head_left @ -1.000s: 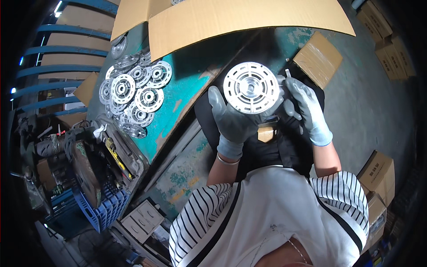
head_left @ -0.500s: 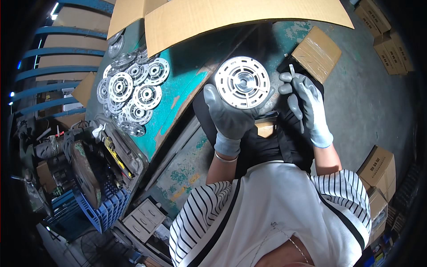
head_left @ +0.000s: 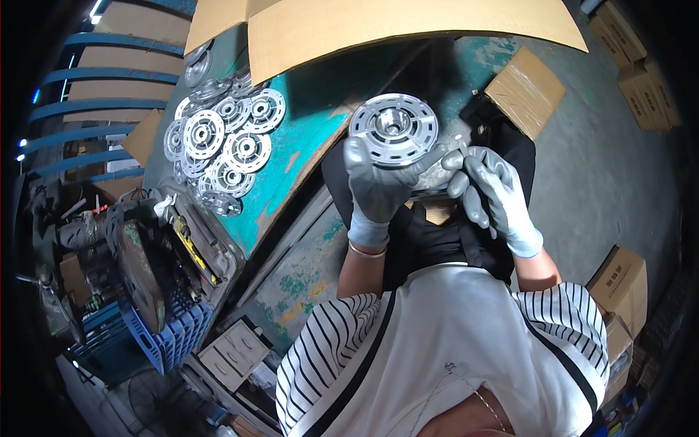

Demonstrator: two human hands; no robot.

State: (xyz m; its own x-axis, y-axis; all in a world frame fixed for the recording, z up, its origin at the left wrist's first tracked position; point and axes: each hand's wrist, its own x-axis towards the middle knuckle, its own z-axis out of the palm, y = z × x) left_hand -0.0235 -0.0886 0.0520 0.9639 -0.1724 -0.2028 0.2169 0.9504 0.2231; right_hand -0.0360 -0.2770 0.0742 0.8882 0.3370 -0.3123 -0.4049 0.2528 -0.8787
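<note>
My left hand (head_left: pixel 380 182), in a grey-coated work glove, is closed on the lower rim of a round slotted metal disc (head_left: pixel 394 124). The disc is silvery, with a raised hub at its centre, and it leans so its face looks up and slightly toward me. To its right, my right hand (head_left: pixel 495 191), gloved alike, pinches a thin stick-like tool (head_left: pixel 459 138). A pale tip of that tool pokes out above the fingers; most of its length is hidden by the glove. The right fingertips are close to the left fingers, near the disc's lower right edge.
Several similar metal discs (head_left: pixel 231 149) lie piled on the green worktable (head_left: pixel 280 186) at left. A large open cardboard box (head_left: pixel 408 22) spans the far side. A smaller taped carton (head_left: pixel 526 91) is at right. A blue crate (head_left: pixel 173 342) sits lower left, below an open tool case (head_left: pixel 207 240).
The disc has tilted back from facing me squarely to a slant. My right hand has shifted left, closer to the disc, and turned the tool. The surroundings have shifted slightly in view.
</note>
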